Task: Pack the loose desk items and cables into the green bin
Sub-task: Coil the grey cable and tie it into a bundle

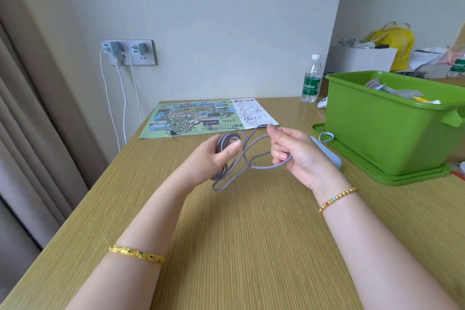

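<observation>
We see the left hand (214, 158) held above the middle of the wooden counter (251, 246), its fingers and thumb curled round a small coil of grey braided cable (251, 145). The right hand (294, 151), at about three o'clock from the left, pinches a loose loop of the same cable between thumb and forefinger, and another run passes under its curled lower fingers. From the coil a strand trails away toward eleven o'clock, and its dark plug end lies on the printed map sheet (201, 117), which rests flat on the counter near the wall. A lower loop hangs from the left hand toward six o'clock; we cannot tell whether it touches the counter. The green bin (372, 128) stands at two o'clock from the hands, set on its green lid (392, 176), with papers and small items already inside. Just beside the lid, at its nine o'clock edge, lies a pale blue object with a strap loop (327, 148), partly hidden behind the right hand. A water bottle (312, 80) stands at twelve o'clock from the bin's near corner, against the wall. Chargers sit in the wall socket (128, 52), their white leads hanging down.
</observation>
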### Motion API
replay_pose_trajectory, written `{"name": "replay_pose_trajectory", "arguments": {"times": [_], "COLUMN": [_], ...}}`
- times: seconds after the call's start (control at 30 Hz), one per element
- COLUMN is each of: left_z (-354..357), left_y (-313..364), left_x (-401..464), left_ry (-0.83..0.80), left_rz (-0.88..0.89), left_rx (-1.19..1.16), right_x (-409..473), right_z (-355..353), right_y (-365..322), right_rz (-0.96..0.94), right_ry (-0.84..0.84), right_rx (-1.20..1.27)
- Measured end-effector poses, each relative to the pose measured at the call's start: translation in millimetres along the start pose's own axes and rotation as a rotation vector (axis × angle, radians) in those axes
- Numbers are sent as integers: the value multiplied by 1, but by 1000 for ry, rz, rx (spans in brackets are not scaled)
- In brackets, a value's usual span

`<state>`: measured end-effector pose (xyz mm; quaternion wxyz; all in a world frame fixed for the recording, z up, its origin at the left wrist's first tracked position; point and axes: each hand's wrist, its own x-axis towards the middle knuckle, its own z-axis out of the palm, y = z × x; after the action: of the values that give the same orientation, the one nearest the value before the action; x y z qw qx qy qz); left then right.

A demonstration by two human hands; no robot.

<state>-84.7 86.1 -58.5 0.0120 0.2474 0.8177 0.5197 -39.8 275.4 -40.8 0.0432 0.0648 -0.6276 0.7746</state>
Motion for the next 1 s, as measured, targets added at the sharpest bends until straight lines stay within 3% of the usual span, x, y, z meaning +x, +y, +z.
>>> {"name": "replay_pose_trajectory", "arguments": {"times": [0.27,0.43,0.63,0.87,1.0], "left_z": [6,8,2,-3,-3], "left_y": [8,12,18,9,4], "left_x": [-7,-10,-16,-4,3], "left_ry": [-282,-263,-318,12,262], "left_rz": [63,68,11,29,-39], "left_rx": [93,244,-59,-334,-541], "right_x": [0,1,2,3,6], "right_z": [-4,-5,-7,-17,-20], "right_y": [2,2,0,-5,1], "right_rz": [-15,-20,-42,-27,37], "right_ry": [5,-79,-7,153,190], "right_rx": [116,147,130,100,-118]}}
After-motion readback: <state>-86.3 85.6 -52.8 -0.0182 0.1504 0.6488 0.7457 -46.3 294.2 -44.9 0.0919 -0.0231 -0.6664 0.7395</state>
